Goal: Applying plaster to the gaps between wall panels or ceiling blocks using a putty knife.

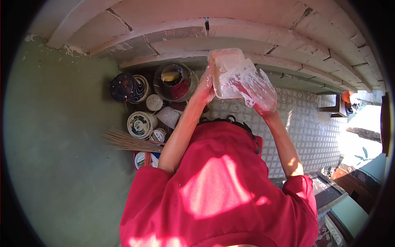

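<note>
Above the cluttered pots [142, 123], both hands grip a clear plastic tub [225, 70]: left hand [205, 88] clasped on its side, right hand [259, 91] fingers wrapped across its front; steps [247, 31] close behind.

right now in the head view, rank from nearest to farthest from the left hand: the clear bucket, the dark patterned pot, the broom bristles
1. Clear bucket, just to the left of the left hand.
2. Dark patterned pot, farther left, past the bucket.
3. Broom bristles, lower left, beside the forearm.

The left hand itself holds the plastic container.
</note>
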Motion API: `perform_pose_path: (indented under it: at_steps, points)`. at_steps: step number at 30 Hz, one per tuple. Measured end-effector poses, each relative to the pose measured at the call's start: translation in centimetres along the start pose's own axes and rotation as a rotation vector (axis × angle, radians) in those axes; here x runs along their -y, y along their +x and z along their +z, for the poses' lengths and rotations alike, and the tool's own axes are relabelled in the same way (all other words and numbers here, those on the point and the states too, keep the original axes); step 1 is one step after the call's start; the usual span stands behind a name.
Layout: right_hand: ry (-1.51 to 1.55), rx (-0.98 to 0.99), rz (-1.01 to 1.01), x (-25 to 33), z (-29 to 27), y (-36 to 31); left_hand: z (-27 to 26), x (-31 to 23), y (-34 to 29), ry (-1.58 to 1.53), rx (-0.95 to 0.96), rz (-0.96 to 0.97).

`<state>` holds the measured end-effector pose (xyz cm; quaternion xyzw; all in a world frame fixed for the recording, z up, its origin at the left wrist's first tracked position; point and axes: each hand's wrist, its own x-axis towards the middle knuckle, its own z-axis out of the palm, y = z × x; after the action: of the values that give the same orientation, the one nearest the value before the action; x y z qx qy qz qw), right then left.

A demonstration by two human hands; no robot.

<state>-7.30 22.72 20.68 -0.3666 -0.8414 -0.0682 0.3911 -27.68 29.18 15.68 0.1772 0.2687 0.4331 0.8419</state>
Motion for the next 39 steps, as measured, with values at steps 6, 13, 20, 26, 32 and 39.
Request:
perform_pose_path:
  at_steps: [6, 13, 20, 26, 32, 39]
  points:
    - [-0.133, -0.136, 0.077, -4.2, 5.2, 1.3, -2.7, -0.1, 1.9, -0.023, 0.105, 0.065]
    - [-0.290, -0.188, 0.127, -8.0, 10.4, 2.0, -6.3, -1.7, 1.7, -0.082, 0.037, 0.008]
    - [-0.301, -0.273, 0.219, -8.5, 14.4, 2.0, -8.7, -1.2, -3.6, -0.026, -0.115, -0.053]
    - [-0.275, -0.282, 0.357, -9.9, 19.0, 2.2, -10.0, -0.7, -8.1, -0.075, -0.234, -0.087]
    - [-0.271, -0.228, 0.391, -10.8, 21.6, -1.4, -11.1, -0.6, -10.8, -0.026, -0.361, -0.064]
    - [-0.208, -0.239, 0.384, -7.5, 18.6, 0.0, -11.1, -1.3, -11.6, -0.024, -0.414, -0.038]
